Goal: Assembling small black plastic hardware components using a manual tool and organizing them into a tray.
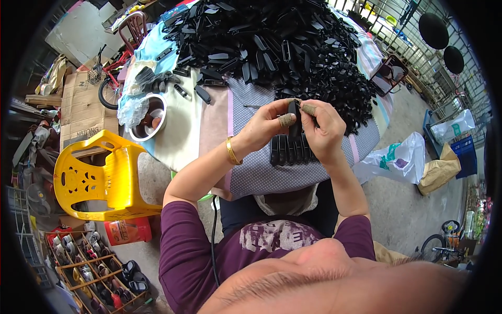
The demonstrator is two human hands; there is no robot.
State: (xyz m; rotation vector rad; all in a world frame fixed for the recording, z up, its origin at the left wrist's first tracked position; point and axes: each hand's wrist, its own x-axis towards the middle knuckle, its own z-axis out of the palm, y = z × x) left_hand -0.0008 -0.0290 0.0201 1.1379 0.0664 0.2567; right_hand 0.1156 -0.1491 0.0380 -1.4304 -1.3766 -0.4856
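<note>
Between my two hands, above the front half of the table, is a long, narrow black plastic piece (295,121). My left hand (264,127) grips it from the left, with a tan wrap on the thumb and a gold bangle on the wrist. My right hand (325,130) pinches its upper end, a tan wrap around one finger. Just below, a row of similar black pieces (286,152) lies side by side on the dotted cloth. Left of my fingers rests a thin metal rod-like tool (252,107). Small details at my fingertips are hidden.
A large heap of black plastic parts (261,44) covers the far side of the cloth-covered table (209,131). A white bucket (165,116) stands at its left edge. Left is a yellow plastic chair (117,175); white plastic bags (400,157) sit on the right floor.
</note>
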